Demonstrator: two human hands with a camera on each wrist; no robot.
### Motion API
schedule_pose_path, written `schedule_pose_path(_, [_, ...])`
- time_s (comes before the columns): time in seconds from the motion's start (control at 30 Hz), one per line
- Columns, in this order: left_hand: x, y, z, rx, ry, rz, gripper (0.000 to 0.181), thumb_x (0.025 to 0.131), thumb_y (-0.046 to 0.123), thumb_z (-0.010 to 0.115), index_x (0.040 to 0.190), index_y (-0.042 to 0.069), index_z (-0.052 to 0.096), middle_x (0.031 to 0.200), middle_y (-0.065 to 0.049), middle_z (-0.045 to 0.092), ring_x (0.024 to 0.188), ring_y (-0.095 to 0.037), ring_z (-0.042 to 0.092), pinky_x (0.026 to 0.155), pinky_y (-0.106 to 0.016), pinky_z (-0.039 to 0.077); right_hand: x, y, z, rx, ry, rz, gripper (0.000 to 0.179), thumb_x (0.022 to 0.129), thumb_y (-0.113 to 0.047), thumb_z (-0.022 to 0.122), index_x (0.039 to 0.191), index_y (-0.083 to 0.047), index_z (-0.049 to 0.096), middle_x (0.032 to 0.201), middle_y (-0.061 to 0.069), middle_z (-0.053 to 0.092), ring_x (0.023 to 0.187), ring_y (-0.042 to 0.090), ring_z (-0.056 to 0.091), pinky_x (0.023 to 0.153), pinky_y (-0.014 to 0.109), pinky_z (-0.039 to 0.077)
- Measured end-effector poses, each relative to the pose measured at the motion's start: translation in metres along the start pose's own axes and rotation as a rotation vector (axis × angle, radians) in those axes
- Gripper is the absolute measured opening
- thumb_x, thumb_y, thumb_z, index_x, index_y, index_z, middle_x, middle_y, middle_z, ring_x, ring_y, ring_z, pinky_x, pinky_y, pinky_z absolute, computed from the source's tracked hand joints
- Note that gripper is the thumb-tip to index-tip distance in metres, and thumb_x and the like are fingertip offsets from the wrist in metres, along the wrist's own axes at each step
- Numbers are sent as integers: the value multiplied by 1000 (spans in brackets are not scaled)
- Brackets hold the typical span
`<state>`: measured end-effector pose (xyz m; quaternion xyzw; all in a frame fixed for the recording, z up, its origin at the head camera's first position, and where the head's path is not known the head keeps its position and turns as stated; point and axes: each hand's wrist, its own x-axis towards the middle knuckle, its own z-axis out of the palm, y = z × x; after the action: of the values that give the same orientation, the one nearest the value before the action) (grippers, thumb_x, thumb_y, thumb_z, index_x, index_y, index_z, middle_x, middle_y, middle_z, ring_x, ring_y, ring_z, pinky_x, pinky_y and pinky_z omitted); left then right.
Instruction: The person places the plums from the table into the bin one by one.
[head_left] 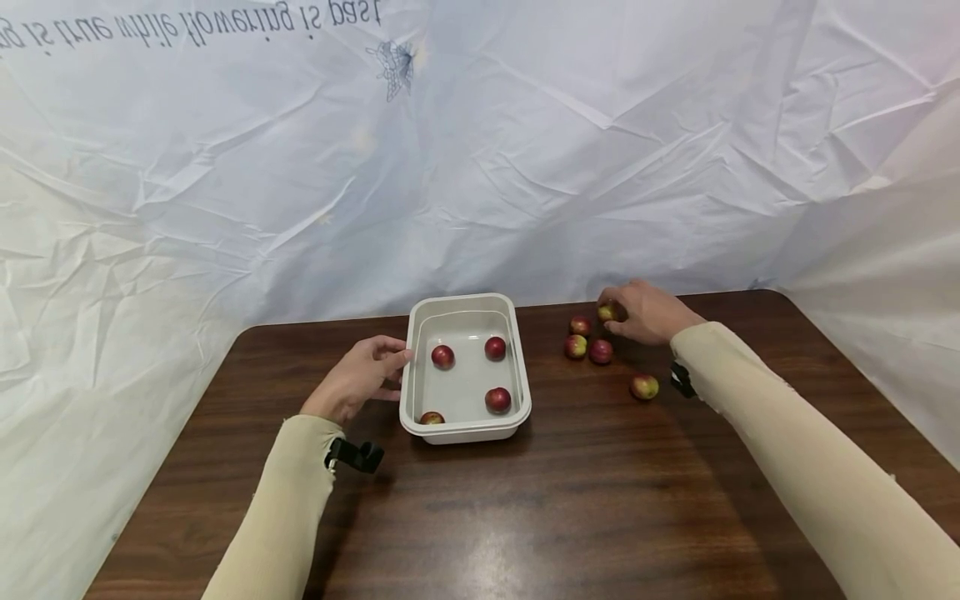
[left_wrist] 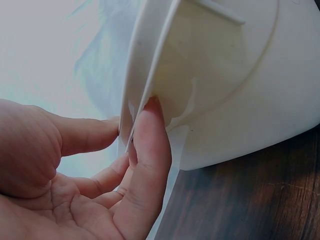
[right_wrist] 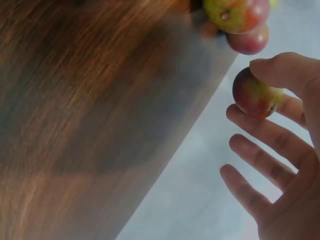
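A white plastic container [head_left: 465, 435] stands upright on the table with several red plums inside, one of them a plum [head_left: 498, 400] near its front right. At its left side my left hand [head_left: 363, 373] pinches the rim [left_wrist: 155, 55] between thumb and bent forefinger. My right hand [head_left: 647, 312], at the table's far edge, holds a red-and-green plum [right_wrist: 256, 94] between thumb and fingers. The other fingers are spread apart. Just left of that hand lies a group of plums, with one plum [head_left: 601, 351] nearest me. A single plum [head_left: 644, 387] lies closer, below the right wrist.
The dark brown wooden table [head_left: 480, 517] reaches back to a white cloth [head_left: 525, 167] hung behind it and at both sides. Black straps with mounts sit on both wrists, such as the left mount [head_left: 356, 455].
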<state>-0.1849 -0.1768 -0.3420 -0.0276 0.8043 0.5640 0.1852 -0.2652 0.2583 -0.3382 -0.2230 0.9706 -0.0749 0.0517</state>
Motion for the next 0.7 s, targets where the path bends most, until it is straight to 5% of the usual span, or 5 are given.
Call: schedule_pose_path(0.7, [-1, -1, 0, 1, 3, 2, 43, 108, 27, 53, 142, 2, 47, 127, -17, 58, 102, -24, 63, 83, -38, 63, -17, -32, -14, -19, 142, -97, 40, 94, -19, 75, 130, -9, 64, 122, 12, 69, 112, 33, 57, 90, 53, 52])
